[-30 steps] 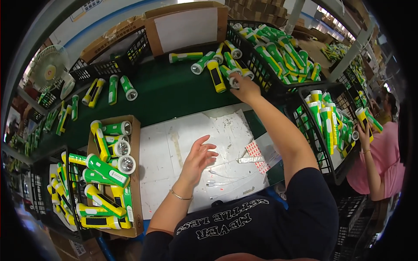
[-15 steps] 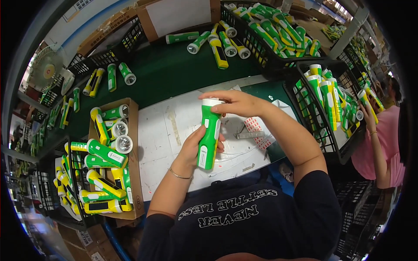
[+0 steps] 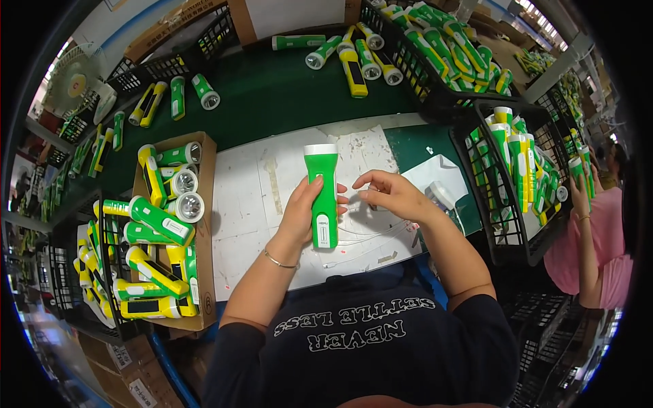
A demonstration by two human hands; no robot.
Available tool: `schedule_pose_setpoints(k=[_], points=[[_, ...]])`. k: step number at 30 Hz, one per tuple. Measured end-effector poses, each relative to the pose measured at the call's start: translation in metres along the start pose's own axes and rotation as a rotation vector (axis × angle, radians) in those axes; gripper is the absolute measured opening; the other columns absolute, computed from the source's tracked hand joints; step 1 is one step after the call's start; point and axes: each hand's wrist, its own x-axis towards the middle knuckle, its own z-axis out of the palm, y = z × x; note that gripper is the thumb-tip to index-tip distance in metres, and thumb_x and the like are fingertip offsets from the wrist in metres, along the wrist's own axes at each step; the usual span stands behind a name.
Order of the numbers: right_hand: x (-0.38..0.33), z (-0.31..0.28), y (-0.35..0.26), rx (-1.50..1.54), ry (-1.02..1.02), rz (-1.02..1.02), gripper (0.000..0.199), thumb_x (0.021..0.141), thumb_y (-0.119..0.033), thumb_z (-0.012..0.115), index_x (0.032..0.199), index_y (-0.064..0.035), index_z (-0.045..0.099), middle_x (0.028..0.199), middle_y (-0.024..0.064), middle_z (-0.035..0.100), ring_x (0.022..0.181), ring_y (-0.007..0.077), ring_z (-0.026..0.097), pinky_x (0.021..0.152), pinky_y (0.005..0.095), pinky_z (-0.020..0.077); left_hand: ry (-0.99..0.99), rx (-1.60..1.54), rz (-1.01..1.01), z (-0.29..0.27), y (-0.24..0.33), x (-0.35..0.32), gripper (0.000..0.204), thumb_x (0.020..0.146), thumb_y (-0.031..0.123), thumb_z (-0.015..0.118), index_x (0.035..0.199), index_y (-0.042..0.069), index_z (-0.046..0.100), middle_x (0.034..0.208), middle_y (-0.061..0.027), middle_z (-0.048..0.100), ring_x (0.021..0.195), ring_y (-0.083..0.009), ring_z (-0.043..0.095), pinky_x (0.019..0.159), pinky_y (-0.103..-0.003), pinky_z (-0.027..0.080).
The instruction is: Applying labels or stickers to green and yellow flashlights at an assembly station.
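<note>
mid-inspection or mid-assembly by the look of it: left hand (image 3: pixel 303 214) wrapped around a green flashlight (image 3: pixel 324 194), closed on its lower body, white head pointing away from the chest, white switch plate facing up. right hand (image 3: pixel 391 194) just beside the grip, fingers curled and pinched together close to the torch's side, apparently on something tiny; cannot tell whether anything is actually held.

next move probably calls for bringing that pinch across to the body of the torch, so a steady left-hand hold and fine fingertip aim.

under the grip, a worn white mat (image 3: pixel 272 204). to the left of the grip, a cardboard box (image 3: pixel 207 224) of finished torches, edge near the wrist. to the right, past the other hand, a black wire crate (image 3: pixel 496 217) stuffed with upright torches. ahead of the grip, open green tabletop (image 3: pixel 272 95) with loose torches (image 3: pixel 354 61) well apart. most free room straight ahead; sides hemmed in.
</note>
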Motion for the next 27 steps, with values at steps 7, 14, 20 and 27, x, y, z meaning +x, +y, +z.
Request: schedule_pose_setpoints(k=[7,14,20,27], points=[[-0.002,0.022,0.018,0.092,-0.056,-0.027,0.017,0.085,-0.019,0.061,0.092,-0.0036,0.058,0.066,-0.005,0.05,0.06,0.0026,0.043,0.053,0.0196,0.0352,0.116,0.031,-0.018,-0.01,-0.006,0.006,0.037,0.093,0.038,0.045,0.105,0.003,0.05,0.085,-0.0105,0.06,0.067,-0.0161,0.061,0.055,-0.028,0.054],[-0.009,0.029,0.028,0.003,-0.021,0.032,0.018,0.086,-0.021,0.06,0.088,-0.0031,0.059,0.067,-0.0033,0.052,0.062,0.0034,0.046,0.056,0.0204,0.0381,0.16,-0.006,-0.059,-0.008,-0.01,-0.001,0.037,0.093,0.04,0.045,0.102,0.005,0.052,0.08,-0.0089,0.059,0.064,-0.0158,0.059,0.054,-0.029,0.052],[-0.013,0.038,-0.003,-0.551,0.122,-0.295,0.019,0.087,-0.023,0.052,0.084,-0.0058,0.06,0.074,0.0134,0.059,0.067,0.031,0.058,0.059,0.0378,0.0449,0.141,-0.017,-0.077,-0.016,-0.012,0.006,0.035,0.094,0.036,0.044,0.104,0.002,0.045,0.087,-0.0133,0.058,0.062,-0.0189,0.058,0.054,-0.03,0.051],[-0.006,0.051,-0.011,-1.069,0.247,-0.509,0.009,0.079,-0.019,0.06,0.081,-0.0096,0.058,0.067,0.0051,0.052,0.056,0.0234,0.057,0.049,0.0346,0.0448,0.122,0.178,0.121,-0.001,-0.009,0.007,0.034,0.096,0.035,0.042,0.11,0.003,0.042,0.095,-0.012,0.056,0.077,-0.0164,0.057,0.065,-0.03,0.052]])
